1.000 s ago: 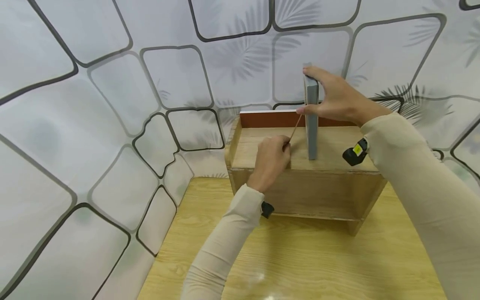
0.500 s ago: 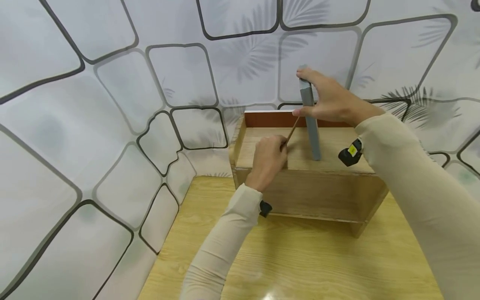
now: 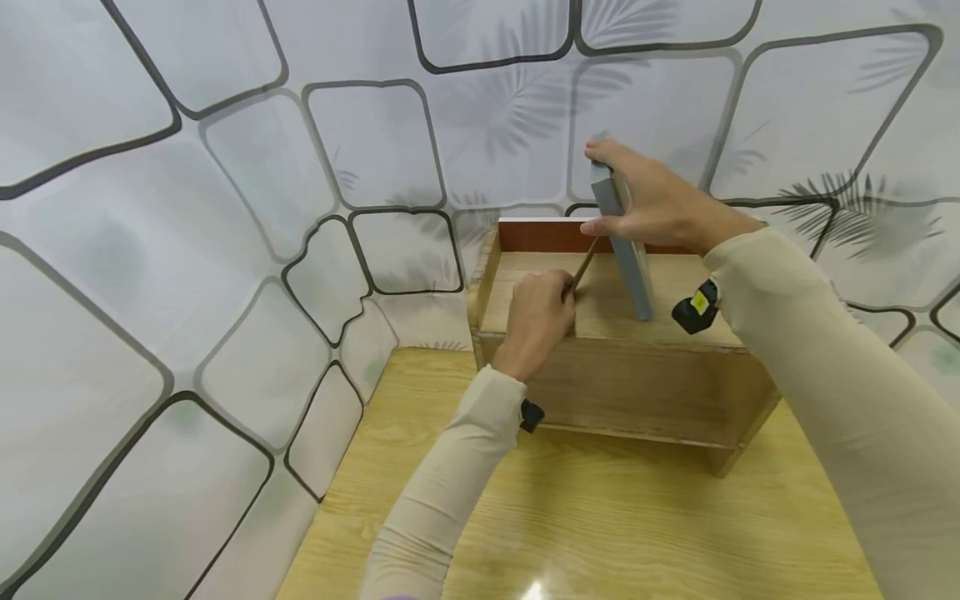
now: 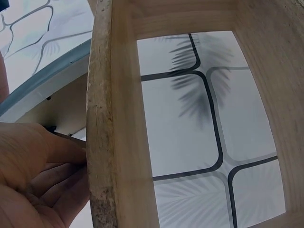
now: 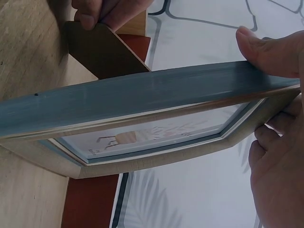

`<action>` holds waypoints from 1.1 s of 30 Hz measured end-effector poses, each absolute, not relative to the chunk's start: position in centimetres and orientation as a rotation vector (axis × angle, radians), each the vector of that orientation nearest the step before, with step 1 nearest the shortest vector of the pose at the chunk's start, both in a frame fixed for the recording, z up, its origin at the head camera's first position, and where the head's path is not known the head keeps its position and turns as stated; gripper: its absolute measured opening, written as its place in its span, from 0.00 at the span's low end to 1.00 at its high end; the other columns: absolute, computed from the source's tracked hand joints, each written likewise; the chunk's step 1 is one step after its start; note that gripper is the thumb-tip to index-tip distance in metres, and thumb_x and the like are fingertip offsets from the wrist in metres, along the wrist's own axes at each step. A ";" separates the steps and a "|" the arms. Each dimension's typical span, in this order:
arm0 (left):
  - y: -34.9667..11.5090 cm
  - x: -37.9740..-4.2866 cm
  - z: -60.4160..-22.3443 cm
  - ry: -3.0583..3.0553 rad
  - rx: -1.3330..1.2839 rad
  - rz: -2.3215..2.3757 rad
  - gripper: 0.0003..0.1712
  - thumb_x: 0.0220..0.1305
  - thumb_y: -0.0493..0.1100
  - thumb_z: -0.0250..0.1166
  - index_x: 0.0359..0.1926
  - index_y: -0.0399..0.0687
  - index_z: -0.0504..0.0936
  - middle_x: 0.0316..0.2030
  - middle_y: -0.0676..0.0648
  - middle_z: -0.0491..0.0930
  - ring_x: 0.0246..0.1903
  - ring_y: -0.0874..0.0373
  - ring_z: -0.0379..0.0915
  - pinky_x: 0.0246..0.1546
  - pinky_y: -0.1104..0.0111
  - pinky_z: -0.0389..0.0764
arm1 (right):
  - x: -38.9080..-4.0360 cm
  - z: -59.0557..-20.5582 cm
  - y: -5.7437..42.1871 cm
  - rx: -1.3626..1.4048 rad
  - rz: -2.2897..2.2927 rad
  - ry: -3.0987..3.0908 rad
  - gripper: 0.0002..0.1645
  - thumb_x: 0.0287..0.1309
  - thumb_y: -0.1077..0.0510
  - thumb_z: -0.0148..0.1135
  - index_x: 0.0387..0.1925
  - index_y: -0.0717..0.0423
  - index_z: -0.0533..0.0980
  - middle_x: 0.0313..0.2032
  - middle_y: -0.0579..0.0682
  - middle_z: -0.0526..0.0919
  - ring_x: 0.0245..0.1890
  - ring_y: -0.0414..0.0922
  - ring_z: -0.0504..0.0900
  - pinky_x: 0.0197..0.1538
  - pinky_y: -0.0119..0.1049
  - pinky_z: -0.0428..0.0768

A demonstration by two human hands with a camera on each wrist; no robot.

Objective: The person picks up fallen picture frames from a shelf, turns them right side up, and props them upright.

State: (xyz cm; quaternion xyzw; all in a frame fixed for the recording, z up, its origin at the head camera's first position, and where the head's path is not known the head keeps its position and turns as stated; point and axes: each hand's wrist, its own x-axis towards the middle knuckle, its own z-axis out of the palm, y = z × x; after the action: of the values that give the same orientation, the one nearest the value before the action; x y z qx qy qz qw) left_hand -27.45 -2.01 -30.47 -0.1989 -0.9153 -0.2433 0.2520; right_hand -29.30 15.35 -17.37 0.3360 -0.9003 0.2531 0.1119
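A blue-grey picture frame point(image 3: 628, 258) stands tilted on top of a small wooden shelf unit point(image 3: 510, 287), its lower end touching the board. My right hand point(image 3: 663, 200) grips the frame's upper part, thumb on one side and fingers across the other. Behind the frame, a thin brown support leg point(image 5: 102, 50) slants away from its back. My left hand point(image 3: 536, 321) pinches that leg near its free end, low over the shelf top. A pale print with a small drawing point(image 5: 152, 135) shows inside the frame in the right wrist view.
A reddish-brown strip point(image 3: 543, 237) with a white upper edge runs along the back of the shelf top. The unit stands on a yellow wood-grain table point(image 3: 600, 517). Patterned wall covering point(image 3: 495, 125) rises behind it and along the left.
The frame's top has leaned left, from nearly upright to tilted, and its front has turned a little into sight. Both hands keep their hold. The head view has shifted slightly.
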 end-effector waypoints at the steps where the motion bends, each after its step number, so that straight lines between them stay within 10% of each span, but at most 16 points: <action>1: -2.0 -27.5 -30.5 -2.489 -0.541 -0.660 0.07 0.67 0.35 0.66 0.36 0.43 0.91 0.30 0.48 0.88 0.29 0.57 0.84 0.33 0.66 0.83 | -29.3 -17.4 15.4 0.985 0.753 -2.646 0.56 0.59 0.56 0.74 0.77 0.66 0.50 0.78 0.62 0.50 0.79 0.57 0.44 0.77 0.50 0.45; 14: -1.7 -27.3 -30.5 -2.506 -0.507 -0.645 0.06 0.68 0.39 0.67 0.38 0.43 0.90 0.31 0.48 0.88 0.30 0.56 0.84 0.33 0.64 0.83 | -29.5 -17.2 15.8 0.975 0.750 -2.684 0.59 0.60 0.46 0.72 0.79 0.64 0.49 0.79 0.59 0.44 0.79 0.53 0.38 0.77 0.51 0.40; 25: -2.1 -24.6 -28.5 -2.385 -0.568 -0.668 0.14 0.70 0.49 0.66 0.37 0.42 0.88 0.25 0.50 0.86 0.21 0.61 0.77 0.25 0.68 0.76 | -29.7 -15.7 16.6 0.925 0.970 -2.518 0.33 0.78 0.47 0.45 0.76 0.58 0.61 0.78 0.55 0.54 0.78 0.52 0.47 0.77 0.49 0.44; 33: 0.4 -24.0 -27.1 -2.363 -0.677 -0.858 0.21 0.69 0.56 0.66 0.43 0.43 0.89 0.36 0.50 0.89 0.36 0.64 0.86 0.39 0.71 0.81 | -31.4 -15.7 17.2 0.871 1.086 -2.546 0.32 0.80 0.48 0.39 0.76 0.58 0.60 0.78 0.55 0.52 0.79 0.51 0.46 0.77 0.49 0.44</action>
State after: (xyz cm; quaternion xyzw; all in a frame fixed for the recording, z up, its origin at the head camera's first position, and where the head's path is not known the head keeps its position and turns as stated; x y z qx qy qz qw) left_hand -23.97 0.43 -27.07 -0.2508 -0.8749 -0.3178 0.2657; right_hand -31.42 17.19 -15.72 0.2981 -0.8712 0.3714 0.1195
